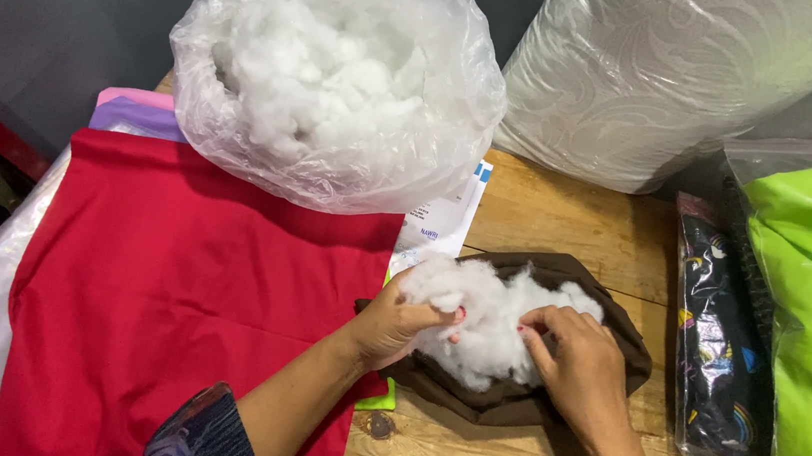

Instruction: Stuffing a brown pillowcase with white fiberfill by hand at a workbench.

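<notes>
On the wooden table, the left hand squeezes shut on a clump of white fluff. The right hand pinches the same fluff from the other side. The fluff sits between both hands, inside a brown cloth cover. A red cloth lies just left. Behind it stands a clear bag full of more fluff.

Both forearms are bare to the hands. The left hand and the right hand wear no gloves or rings, and their nails are painted red. A dark blue patterned sleeve covers the left arm, ending above the elbow.
</notes>
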